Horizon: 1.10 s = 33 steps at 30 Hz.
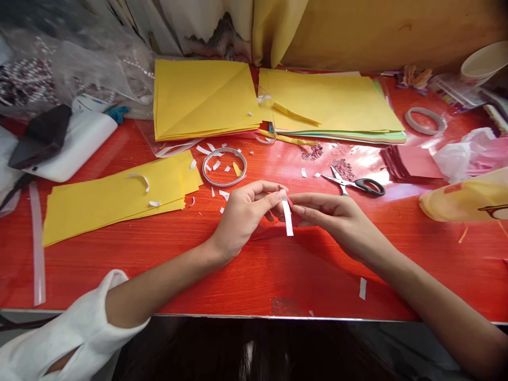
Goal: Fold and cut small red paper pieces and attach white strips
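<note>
In front of me, above the red tabletop [198, 270], both hands meet over a small folded piece of red paper [294, 218]. My left hand [244, 217] pinches a narrow white strip [288, 222] between thumb and finger at the paper's upper left edge; the strip hangs down. My right hand [341, 214] grips the paper's right side between thumb and fingers. Much of the red piece is hidden by the fingers. Just beyond my right hand lie scissors [349, 183] with black handles, blades parted. A roll of tape [205, 170] lies beyond my left hand, among white scraps.
Cut yellow paper strips [107, 201] lie at left; stacks of yellow sheets [202, 100] stand at the back. On the right are a red paper stack [420, 162], another tape roll [431, 130], a yellow container [452, 201] and a pale cup [484, 63]. Plastic bags [103, 63] crowd the back left.
</note>
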Available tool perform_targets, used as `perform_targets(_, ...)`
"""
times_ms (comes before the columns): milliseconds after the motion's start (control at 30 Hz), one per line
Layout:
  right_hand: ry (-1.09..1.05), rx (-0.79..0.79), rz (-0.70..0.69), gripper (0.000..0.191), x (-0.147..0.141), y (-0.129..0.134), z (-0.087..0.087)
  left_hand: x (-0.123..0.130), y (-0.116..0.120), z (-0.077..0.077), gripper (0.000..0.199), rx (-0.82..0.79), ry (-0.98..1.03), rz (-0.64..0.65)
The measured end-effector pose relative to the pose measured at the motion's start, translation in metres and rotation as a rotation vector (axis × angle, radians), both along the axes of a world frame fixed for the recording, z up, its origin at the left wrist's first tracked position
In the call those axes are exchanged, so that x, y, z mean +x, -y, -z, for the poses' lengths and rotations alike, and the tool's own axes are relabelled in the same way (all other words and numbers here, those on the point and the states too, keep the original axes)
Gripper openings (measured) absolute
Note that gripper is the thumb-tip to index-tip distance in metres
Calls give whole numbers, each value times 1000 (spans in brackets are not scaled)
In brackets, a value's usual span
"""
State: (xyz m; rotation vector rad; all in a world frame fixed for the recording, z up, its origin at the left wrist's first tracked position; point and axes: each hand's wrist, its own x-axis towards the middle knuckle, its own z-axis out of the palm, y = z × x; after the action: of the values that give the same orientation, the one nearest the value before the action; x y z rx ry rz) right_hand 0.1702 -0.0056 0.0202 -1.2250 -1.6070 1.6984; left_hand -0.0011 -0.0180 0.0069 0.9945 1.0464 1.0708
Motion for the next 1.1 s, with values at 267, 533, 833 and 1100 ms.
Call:
perform_targets(267,-18,1,24,25,-2,2,1,-1,-2,-2,20,-39,32,58)
perform_targets(533,139,243,129,22,-3,5,9,-2,0,-4,32,-200,93,102)
perform_targets(833,159,367,209,15,3,2,14,-16,-7,-21,40,-185,156,86)
perform_targets(1100,75,284,171,16,-1,8,8,-4,0,-12,54,-112,102,163)
